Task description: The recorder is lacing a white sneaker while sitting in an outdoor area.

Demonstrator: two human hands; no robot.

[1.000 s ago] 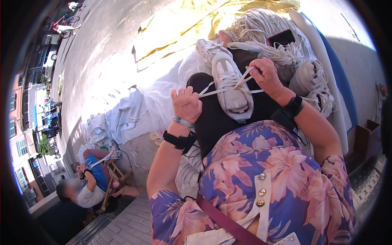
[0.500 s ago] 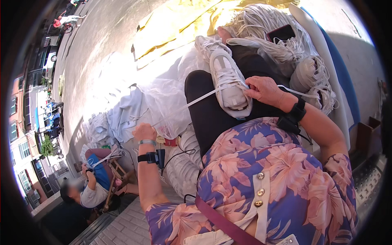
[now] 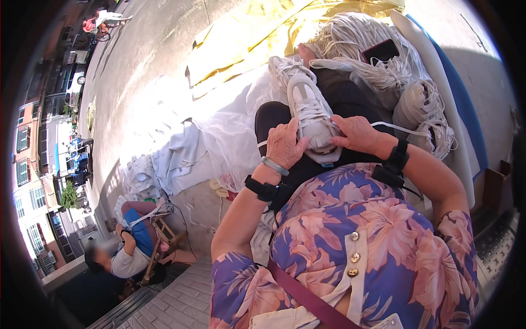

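A white sneaker (image 3: 310, 104) lies lengthwise on my lap, its toe toward my body and white laces crossing its top. My left hand (image 3: 284, 145) closes on the left side of the toe end, thumb toward me. Opposite it, my right hand (image 3: 357, 134) grips the right side with bent fingers. A white shoelace (image 3: 402, 129) runs out to the right from behind my right hand. Another short piece of lace (image 3: 262, 143) shows left of my left hand. Whether fingertips also pinch the laces is hidden.
At the right lie a large bundle of white laces (image 3: 350, 38), a dark phone (image 3: 379, 52) on it, and more white sneakers (image 3: 419, 104). Whitish sheeting (image 3: 219, 126) spreads at the left. A seated person (image 3: 129, 247) works at the lower left.
My left hand has come from the far left, where it stretched a lace out, to the sneaker's left side. My right hand stays at the sneaker's right edge.
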